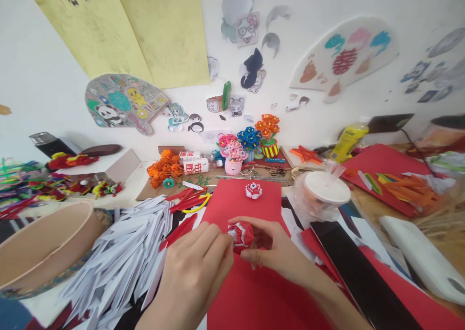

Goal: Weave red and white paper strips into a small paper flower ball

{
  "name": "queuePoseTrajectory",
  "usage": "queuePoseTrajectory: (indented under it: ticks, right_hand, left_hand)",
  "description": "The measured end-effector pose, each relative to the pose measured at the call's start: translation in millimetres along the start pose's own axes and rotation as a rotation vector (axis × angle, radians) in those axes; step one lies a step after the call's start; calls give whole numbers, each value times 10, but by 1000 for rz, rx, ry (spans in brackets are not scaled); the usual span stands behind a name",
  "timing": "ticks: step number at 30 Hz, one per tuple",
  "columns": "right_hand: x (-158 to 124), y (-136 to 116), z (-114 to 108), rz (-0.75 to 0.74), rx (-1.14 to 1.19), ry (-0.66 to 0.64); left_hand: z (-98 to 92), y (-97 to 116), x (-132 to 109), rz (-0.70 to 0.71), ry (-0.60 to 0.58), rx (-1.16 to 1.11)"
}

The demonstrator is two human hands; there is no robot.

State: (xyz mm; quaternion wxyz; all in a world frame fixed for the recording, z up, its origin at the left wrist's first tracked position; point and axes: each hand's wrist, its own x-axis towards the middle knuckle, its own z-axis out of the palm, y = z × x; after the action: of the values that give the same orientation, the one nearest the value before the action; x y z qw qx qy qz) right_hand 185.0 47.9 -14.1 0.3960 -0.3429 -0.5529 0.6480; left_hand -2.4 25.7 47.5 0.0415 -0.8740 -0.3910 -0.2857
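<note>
A small red and white paper flower (240, 235) is held between both my hands above a red paper sheet (250, 291). My left hand (194, 272) pinches its left side with closed fingers. My right hand (274, 250) wraps its fingers around the right side. A second, finished red and white paper flower (253, 190) lies farther back on the same red sheet, apart from both hands.
A heap of white paper strips (119, 257) lies left of the hands, beside a tan round box (43, 245). Red strips (187, 199), glue bottles (195, 165), small flower pots (269, 136), a lidded plastic cup (321, 192) and more red card (385, 168) crowd the table.
</note>
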Motion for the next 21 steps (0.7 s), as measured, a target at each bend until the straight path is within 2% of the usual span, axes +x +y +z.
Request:
queuePoseTrajectory:
  ticks: [3,5,8,15,18,21]
  right_hand:
    - [-6,-5,12,10,15,-6]
    - [-7,0,6,18,38,-14]
    - [-6,8,-17,22,88,-25]
    - [-18,15,-39,2,133,-64]
    - [-19,21,-42,-2,137,-77]
    - [-16,27,-47,1,128,-77]
  left_hand:
    - [8,5,-13,16,-11,-31]
    - [2,-10,-6,-35,-10,-101]
    - [-22,-55,33,-154,-31,-266]
    - [-10,-155,99,-571,-235,-701]
    - [19,-165,92,-660,-261,-908]
    - [42,-163,79,-710,-258,-978]
